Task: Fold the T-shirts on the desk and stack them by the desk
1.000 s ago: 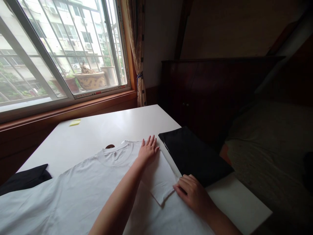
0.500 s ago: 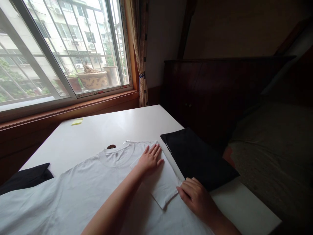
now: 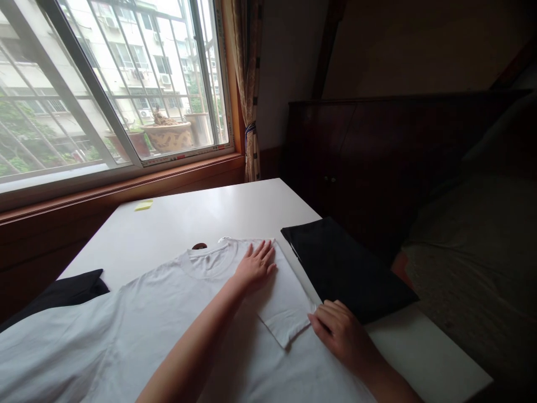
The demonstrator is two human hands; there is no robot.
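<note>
A white T-shirt (image 3: pixel 163 313) is spread over the table, its neckline toward the far side. Its right side is folded inward, with the sleeve (image 3: pixel 289 324) lying on the body of the shirt. My left hand (image 3: pixel 255 266) rests flat on the folded part near the shoulder, fingers spread. At the folded outer edge, my right hand (image 3: pixel 338 330) is closed with thumb and fingers pinching the white fabric. Just beyond the right hand lies a flat black folder-like item (image 3: pixel 348 266); its exact kind is unclear.
The white table (image 3: pixel 218 207) stands below a barred window (image 3: pixel 168 84). On it are a yellow sticky note (image 3: pixel 144 205), a black cloth (image 3: pixel 71 291) partly under the shirt, and a small dark round object (image 3: pixel 199 246) by the collar. A dark cabinet (image 3: pixel 377 145) stands behind.
My left hand has slid slightly left across the folded fabric. The right hand keeps its pinch at the shirt's edge. The whole view has shifted a little.
</note>
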